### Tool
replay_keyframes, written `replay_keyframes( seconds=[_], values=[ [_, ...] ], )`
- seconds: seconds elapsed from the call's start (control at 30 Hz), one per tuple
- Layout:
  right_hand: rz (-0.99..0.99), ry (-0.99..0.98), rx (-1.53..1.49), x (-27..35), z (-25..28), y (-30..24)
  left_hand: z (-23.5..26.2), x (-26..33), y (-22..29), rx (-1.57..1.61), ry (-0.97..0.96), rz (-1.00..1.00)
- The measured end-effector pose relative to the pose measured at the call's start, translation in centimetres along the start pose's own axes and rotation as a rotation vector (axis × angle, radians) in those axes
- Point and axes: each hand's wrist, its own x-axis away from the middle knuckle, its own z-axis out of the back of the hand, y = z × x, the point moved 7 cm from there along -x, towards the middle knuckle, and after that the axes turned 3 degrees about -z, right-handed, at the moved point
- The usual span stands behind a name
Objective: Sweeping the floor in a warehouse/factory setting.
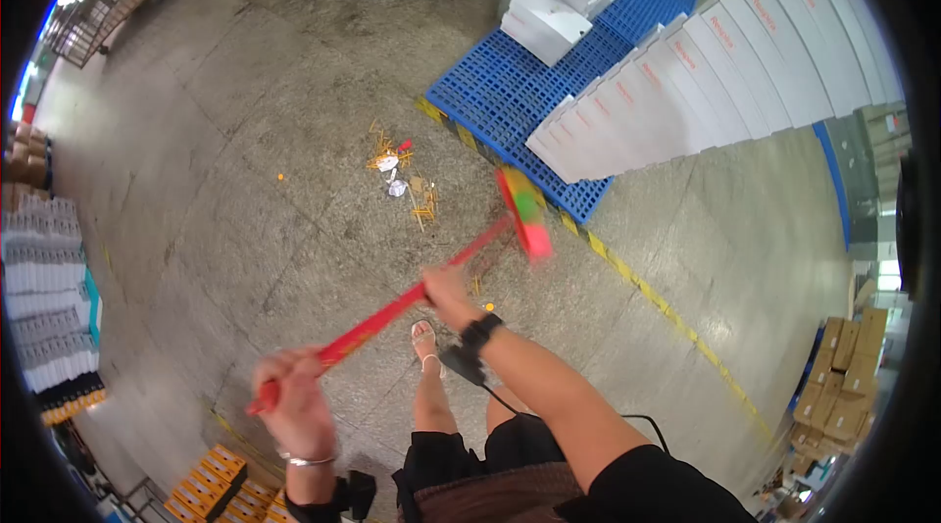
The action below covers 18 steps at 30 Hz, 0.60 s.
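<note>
I hold a broom by its red handle [377, 320], which slants from lower left to upper right. My left hand [297, 400] is wrapped round the handle's end. Farther along, my right hand [449, 294] grips the same handle, with a black band on that wrist. The broom head [524, 214], red, green, yellow and pink, is blurred and lies beside the corner of a blue pallet. Left of it, a small heap of litter [397, 175] is scattered on the floor: orange strips, crumpled white paper and a pink bit. A few orange strips lie near my right hand.
The blue plastic pallet [490, 92] carries tall stacks of white boxes [686, 82]. Yellow-black tape [647, 298] runs along the concrete floor. Brown cartons [838, 376] stand at right, orange-and-black boxes [209, 484] at lower left, white stacks [44, 278] at left. A wire cart [113, 3] is far left.
</note>
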Motion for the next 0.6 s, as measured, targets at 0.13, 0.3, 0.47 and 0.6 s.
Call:
replay_keyframes(
  seconds=[0.13,0.3,0.47,0.6],
  values=[
    [-0.316,0.084,-0.608,-2.4,-3.2,-6.8,0.9,-2.3,5.0,-0.021,-0.057,-0.227],
    [-0.248,-0.002,-0.875,4.5,-4.3,-13.4,2.2,-1.0,13.0,0.13,-0.388,-0.314],
    [-0.464,0.204,-0.945,12.5,0.0,-6.7,0.6,0.3,11.7,0.059,-0.602,-0.167],
    [-0.595,0.539,-1.156,18.2,7.1,6.5,-4.4,5.3,-0.5,0.066,-0.71,0.216]
  ],
)
